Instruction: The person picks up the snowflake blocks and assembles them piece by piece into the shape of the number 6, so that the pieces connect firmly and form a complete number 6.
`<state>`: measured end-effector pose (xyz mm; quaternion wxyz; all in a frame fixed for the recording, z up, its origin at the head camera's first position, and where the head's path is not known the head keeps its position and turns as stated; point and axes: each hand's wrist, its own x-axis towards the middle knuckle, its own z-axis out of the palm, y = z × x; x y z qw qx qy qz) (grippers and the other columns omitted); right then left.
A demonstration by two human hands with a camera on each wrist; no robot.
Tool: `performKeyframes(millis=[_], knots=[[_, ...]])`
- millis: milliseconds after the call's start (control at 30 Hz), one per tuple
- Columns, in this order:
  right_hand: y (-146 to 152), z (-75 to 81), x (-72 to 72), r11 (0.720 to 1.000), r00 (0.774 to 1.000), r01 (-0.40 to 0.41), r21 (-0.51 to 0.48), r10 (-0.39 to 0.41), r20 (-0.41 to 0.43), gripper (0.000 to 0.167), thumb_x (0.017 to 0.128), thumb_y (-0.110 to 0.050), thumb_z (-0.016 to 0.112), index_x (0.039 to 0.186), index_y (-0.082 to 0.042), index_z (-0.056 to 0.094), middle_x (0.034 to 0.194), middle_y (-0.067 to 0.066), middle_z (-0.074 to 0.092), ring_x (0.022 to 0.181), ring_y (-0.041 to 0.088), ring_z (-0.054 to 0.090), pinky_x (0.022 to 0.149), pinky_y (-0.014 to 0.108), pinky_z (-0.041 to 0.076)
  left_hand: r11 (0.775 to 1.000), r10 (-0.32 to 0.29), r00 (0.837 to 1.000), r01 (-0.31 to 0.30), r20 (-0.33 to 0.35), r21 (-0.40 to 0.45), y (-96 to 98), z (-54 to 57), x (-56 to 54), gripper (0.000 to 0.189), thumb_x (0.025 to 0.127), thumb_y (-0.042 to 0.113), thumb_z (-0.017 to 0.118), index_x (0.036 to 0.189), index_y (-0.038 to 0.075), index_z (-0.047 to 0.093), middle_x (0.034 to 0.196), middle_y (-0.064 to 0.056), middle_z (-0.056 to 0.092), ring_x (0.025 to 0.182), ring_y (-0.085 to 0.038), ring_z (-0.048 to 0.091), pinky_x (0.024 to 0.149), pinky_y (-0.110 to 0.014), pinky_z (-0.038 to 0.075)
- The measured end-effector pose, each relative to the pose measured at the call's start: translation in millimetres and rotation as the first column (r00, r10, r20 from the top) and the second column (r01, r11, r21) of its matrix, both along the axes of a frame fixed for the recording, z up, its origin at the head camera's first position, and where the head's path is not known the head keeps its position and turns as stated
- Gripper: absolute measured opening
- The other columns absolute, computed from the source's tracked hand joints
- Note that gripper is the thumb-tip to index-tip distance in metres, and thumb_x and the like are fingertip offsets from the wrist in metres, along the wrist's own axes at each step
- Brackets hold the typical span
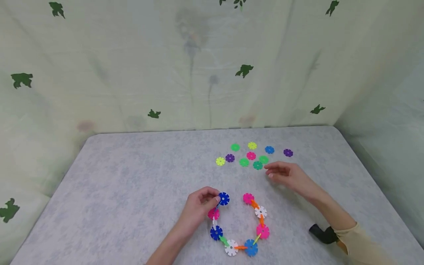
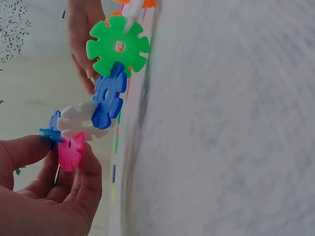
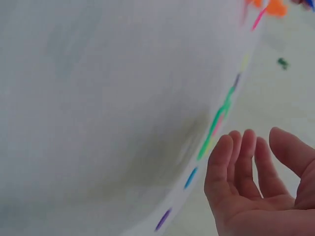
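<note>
Your left hand (image 1: 200, 204) pinches one end of a U-shaped chain of notched plastic discs (image 1: 228, 246) at the mottled table's (image 1: 132, 184) near side, contact beneath unclear. Ten loose flat discs (image 1: 251, 158) lie toward its far side, your loosely bent right fingers (image 1: 277, 171) just beside them.

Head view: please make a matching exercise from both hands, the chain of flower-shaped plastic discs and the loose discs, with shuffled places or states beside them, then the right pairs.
1. Left hand
2. Right hand
3. Chain of multicoloured, flower-shaped plastic discs
4. Loose multicoloured, flower-shaped plastic discs

A. Curved, with a gap between the two ends
B. Empty, close to a teal-green disc
C. Spread out on the far part of the mottled grey table
D. Gripping one end of the chain

Pairs: 1-D; 2-B; 3-A; 4-C
</note>
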<state>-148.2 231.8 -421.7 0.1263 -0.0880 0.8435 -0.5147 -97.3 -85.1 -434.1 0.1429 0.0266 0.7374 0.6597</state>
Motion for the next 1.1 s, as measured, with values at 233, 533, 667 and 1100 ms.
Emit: performKeyframes(millis=[233,533,667,1100], knots=[[45,0.5,-36.7,0.973,0.989,0.076,0.219,-0.047,-0.137,0.035,0.098,-0.009,0.058,0.131,0.001,0.056,0.126,0.021,0.060,0.112,0.036,0.056,0.084,0.039,0.054,0.999,0.006,1.000,-0.007,0.020,0.037,-0.7,1.0,-0.8,0.024,0.090,0.003,0.066,0.113,0.000,0.068,0.097,-0.009,0.064,0.086,-0.018,0.059,0.073,-0.023,0.051],[71,-8.0,-69.7,0.951,0.994,0.074,0.301,-0.048,-0.094,0.042,0.098,-0.008,0.057,0.137,0.004,0.050,0.133,0.027,0.052,0.112,0.040,0.054,0.089,0.046,0.052,1.000,0.002,1.000,-0.002,0.014,-0.003,-2.8,2.0,0.0,0.026,0.090,0.002,0.064,0.116,0.006,0.071,0.098,-0.008,0.063,0.077,-0.016,0.054,0.063,-0.021,0.047],[75,-13.2,-77.1,0.936,0.994,0.082,0.341,-0.052,-0.095,0.045,0.097,-0.014,0.062,0.137,0.004,0.051,0.131,0.028,0.052,0.110,0.039,0.052,0.089,0.046,0.050,1.000,0.008,1.000,-0.008,0.010,-0.015,-3.7,2.4,-0.4,0.027,0.091,0.003,0.065,0.117,0.006,0.071,0.097,-0.007,0.063,0.075,-0.016,0.053,0.060,-0.021,0.046],[72,-14.3,-75.5,0.948,0.984,0.161,0.274,-0.132,-0.122,0.027,0.092,-0.011,0.070,0.115,0.000,0.062,0.109,0.019,0.062,0.096,0.031,0.055,0.078,0.032,0.050,1.000,0.008,0.999,-0.008,0.053,-0.004,-4.9,1.6,-0.6,0.026,0.090,0.004,0.066,0.116,0.005,0.071,0.096,-0.007,0.063,0.071,-0.014,0.050,0.055,-0.020,0.042]])
